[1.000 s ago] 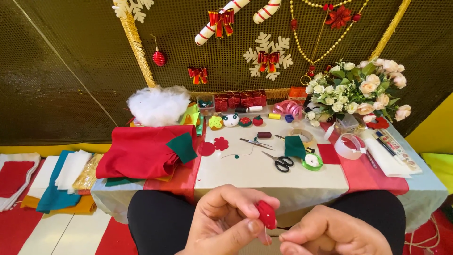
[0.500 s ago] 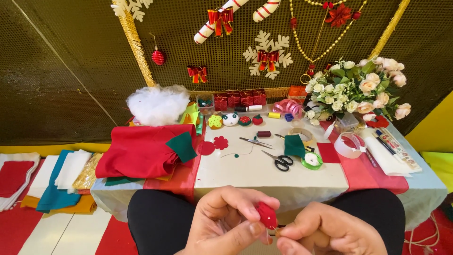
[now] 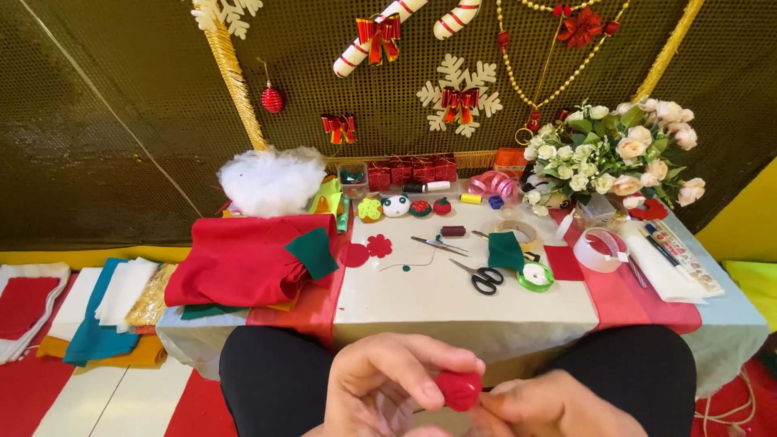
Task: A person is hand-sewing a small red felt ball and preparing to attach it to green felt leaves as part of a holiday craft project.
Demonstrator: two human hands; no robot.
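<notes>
My left hand (image 3: 388,384) and my right hand (image 3: 542,409) meet at the bottom of the head view, above my lap in black trousers. Between their fingertips sits a small round red felt piece (image 3: 460,388). The left thumb and fingers pinch its left side; the right fingers touch its right edge. The lower part of both hands is cut off by the frame.
A low table (image 3: 453,303) stands in front with black scissors (image 3: 484,277), a folded red felt pile (image 3: 243,259), green felt (image 3: 506,251), tape rolls (image 3: 600,249), white stuffing (image 3: 271,180) and a flower bouquet (image 3: 615,154). Stacked felt sheets (image 3: 97,311) lie on the floor at left.
The red felt piece has turned from edge-on to a rounder face and sits slightly lower. Both hands stay together at it.
</notes>
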